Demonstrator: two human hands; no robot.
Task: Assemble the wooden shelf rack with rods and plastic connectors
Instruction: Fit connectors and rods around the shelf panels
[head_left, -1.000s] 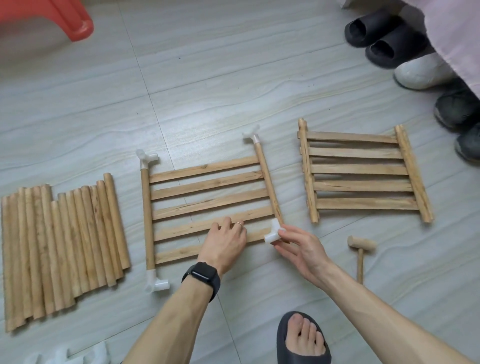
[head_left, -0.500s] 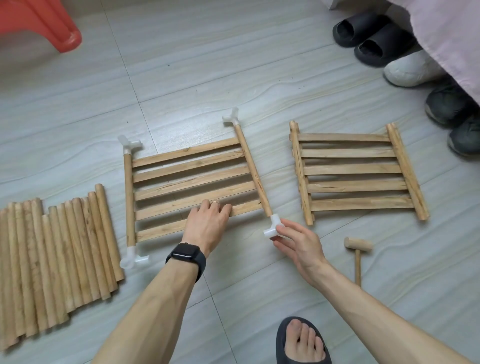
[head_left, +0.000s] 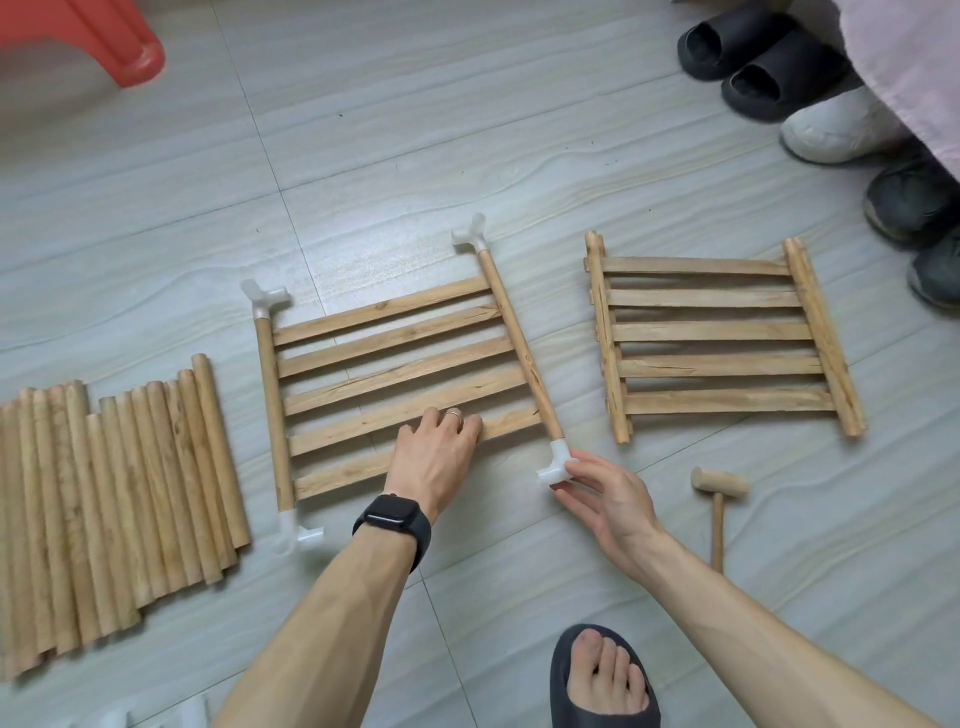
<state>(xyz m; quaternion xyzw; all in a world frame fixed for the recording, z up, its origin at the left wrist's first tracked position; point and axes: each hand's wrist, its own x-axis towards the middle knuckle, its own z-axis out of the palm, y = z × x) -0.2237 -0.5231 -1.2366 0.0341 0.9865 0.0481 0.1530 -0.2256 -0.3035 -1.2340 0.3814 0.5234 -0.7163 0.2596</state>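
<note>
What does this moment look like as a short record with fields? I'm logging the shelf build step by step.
panel in work: slatted panel flat on the floor, a white connector on all four rod ends
left hand: left hand pressing down on the lower slats
right hand: right hand pinching the near-right connector
second panel: bare slatted panel to the right, no connectors
spare rods: loose rods in a row at left
tool: wooden mallet, untouched, right of the right hand

Bare forearms; a black square-faced smartwatch (head_left: 393, 525) on the left wrist, a thin ring (head_left: 453, 414), a dark rubber slide sandal (head_left: 602, 680).
</note>
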